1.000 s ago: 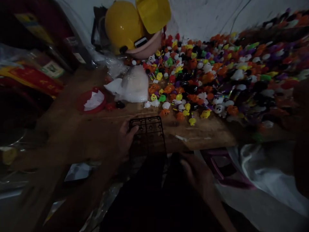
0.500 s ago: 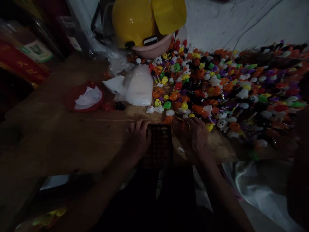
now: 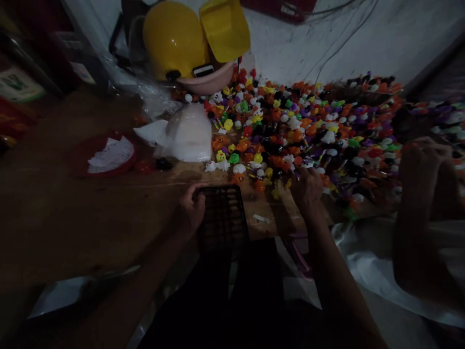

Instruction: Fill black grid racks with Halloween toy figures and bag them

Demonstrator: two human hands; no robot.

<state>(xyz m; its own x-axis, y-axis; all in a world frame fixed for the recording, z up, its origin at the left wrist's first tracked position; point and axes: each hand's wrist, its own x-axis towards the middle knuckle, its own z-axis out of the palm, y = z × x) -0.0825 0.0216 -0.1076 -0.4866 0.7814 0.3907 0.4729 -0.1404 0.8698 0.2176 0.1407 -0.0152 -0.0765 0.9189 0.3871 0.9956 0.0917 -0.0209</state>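
Observation:
My left hand [image 3: 192, 211] grips the left rim of a black gridded plastic tray [image 3: 223, 213], thumb on top and fingers curled around the edge. That tray lies at the table's front, its near end dark against my legs. At the front of a big heap of small colourful toy figures [image 3: 276, 145], my right hand [image 3: 308, 190] has its fingers curled together. What they pinch, if anything, is too dark and small to make out. Several yellow and orange figures [image 3: 259, 185] lie just left of that hand. A white paper strip [image 3: 261, 219] is between tray and right arm.
A co-worker's hand [image 3: 425, 155] is over the heap's right end. Clear plastic bags [image 3: 191, 133] lie behind the tray, left of the heap. A red dish [image 3: 131, 162] holds paper slips. At the back, a yellow helmet [image 3: 174, 41] rests at a pink basin [image 3: 214, 83].
The view has turned to the right, bringing the co-worker's arm into sight. My right hand has moved right, farther from the tray, along the heap's edge. My left hand stays at the tray.

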